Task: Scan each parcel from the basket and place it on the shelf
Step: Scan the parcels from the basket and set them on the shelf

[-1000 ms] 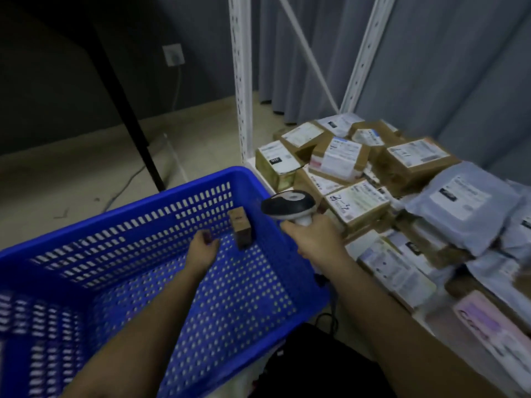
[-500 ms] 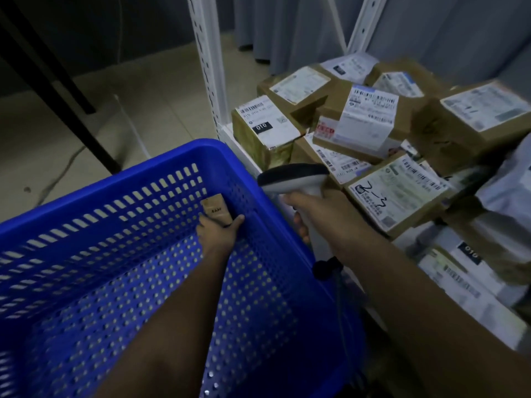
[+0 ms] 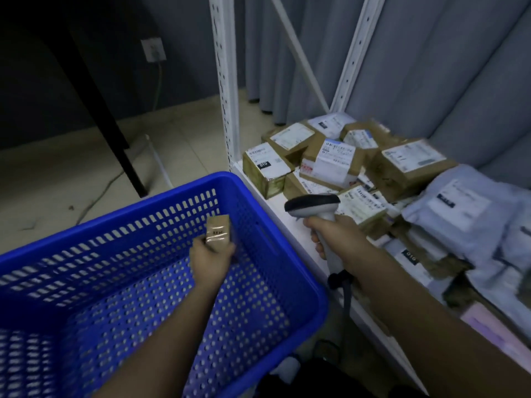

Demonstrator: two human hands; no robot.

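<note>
My left hand (image 3: pixel 211 254) holds a small brown cardboard parcel (image 3: pixel 219 228) upright inside the blue plastic basket (image 3: pixel 115 282), near its far wall. No other parcel shows in the basket. My right hand (image 3: pixel 334 239) grips the handle of a grey barcode scanner (image 3: pixel 311 205), whose head points left toward the parcel and hangs above the white shelf (image 3: pixel 275 202) edge. Its cable drops below my wrist. Several labelled brown boxes (image 3: pixel 330 159) and grey mailer bags (image 3: pixel 459 208) lie piled on the shelf to the right.
A white perforated shelf upright (image 3: pixel 224 81) rises just behind the basket's far right corner, with a diagonal brace behind it. Grey curtains hang behind the shelf. A black table leg (image 3: pixel 115 133) and a wall socket (image 3: pixel 155 50) with a cable stand at the left over the tiled floor.
My left hand took hold of the small parcel and raised it inside the basket. The scanner stayed beside it, aimed left. The view drew back from the shelf.
</note>
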